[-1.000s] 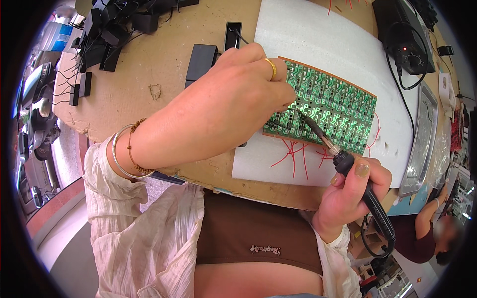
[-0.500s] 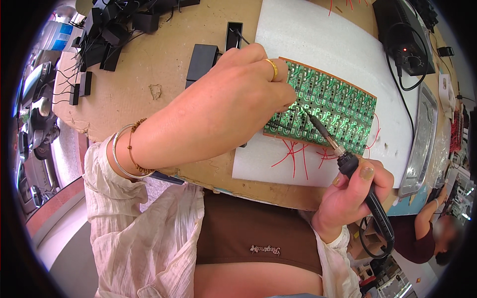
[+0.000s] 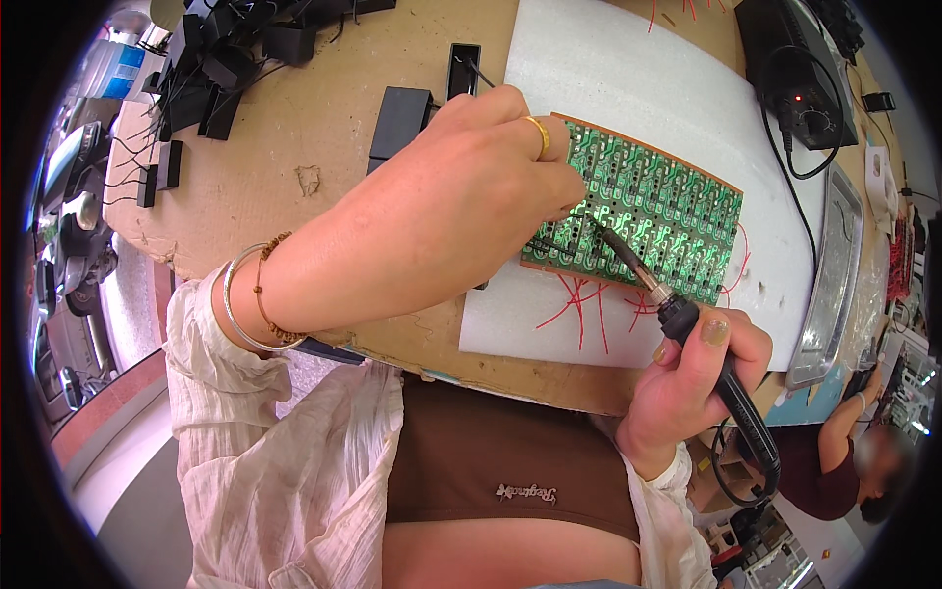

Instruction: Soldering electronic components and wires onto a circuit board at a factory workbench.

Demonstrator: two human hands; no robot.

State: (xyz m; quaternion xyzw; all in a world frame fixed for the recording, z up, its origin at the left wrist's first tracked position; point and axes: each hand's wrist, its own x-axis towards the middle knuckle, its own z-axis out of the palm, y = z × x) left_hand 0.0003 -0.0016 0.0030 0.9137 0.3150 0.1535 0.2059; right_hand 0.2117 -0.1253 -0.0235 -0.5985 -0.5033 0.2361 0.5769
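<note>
A green circuit board (image 3: 677, 201) with rows of repeated sections lies on a white foam sheet (image 3: 491, 329). My left hand (image 3: 500, 177) is closed over the board's left end, its fingertips pinching a thin black wire (image 3: 576, 215) whose end shows just past them. The rest of that wire is hidden by my hand. In my right hand (image 3: 692, 383) is a soldering iron (image 3: 675, 312), gripped by its black handle and slanting up to the left. Its tip is at the board, close beside the wire end; whether they touch I cannot tell. More black wires lie across the board's lower left.
Red wires (image 3: 579, 304) stick out from the board's near edge. Black plastic cases (image 3: 397, 123) sit left of it, with a heap of similar cases (image 3: 231, 64) farther left. A soldering station (image 3: 795, 79) and a metal tray (image 3: 829, 285) are at the right. Another person (image 3: 834, 452) is at far right.
The soldering iron's tip has shifted slightly left, closer to my left fingertips, and my right hand has moved with it. My left hand stays in nearly the same place.
</note>
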